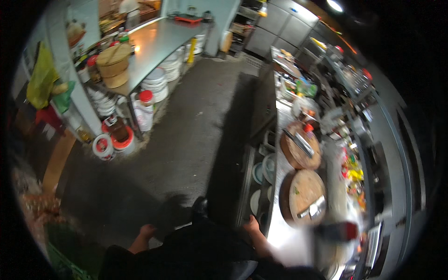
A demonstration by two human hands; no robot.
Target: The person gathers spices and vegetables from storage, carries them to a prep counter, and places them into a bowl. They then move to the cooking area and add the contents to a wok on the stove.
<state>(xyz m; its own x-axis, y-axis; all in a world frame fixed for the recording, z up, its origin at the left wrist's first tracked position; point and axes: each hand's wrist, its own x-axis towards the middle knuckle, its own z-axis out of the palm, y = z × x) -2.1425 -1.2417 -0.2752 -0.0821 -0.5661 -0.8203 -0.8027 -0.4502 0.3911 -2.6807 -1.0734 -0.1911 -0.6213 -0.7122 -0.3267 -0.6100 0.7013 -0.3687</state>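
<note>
My left hand [147,231] hangs low at my side above the dark floor, its fingers blurred. Nothing can be made out in it. My right hand [251,224] is low beside the front edge of the steel counter [283,241], fingers partly hidden; whether it touches the edge I cannot tell. Nearest to it on the counter lies a round wooden chopping block [306,192] with a cleaver [313,209] on top. Behind that, a second round chopping block [297,154] carries another cleaver [299,141].
A wet dark floor [182,133] runs ahead between two counters. On the left, a steel-topped table [150,42] bears a lidded wooden bucket [113,64]; white tubs with red lids [103,146] stand by its leg. Plates [257,201] sit on the shelf under the right counter.
</note>
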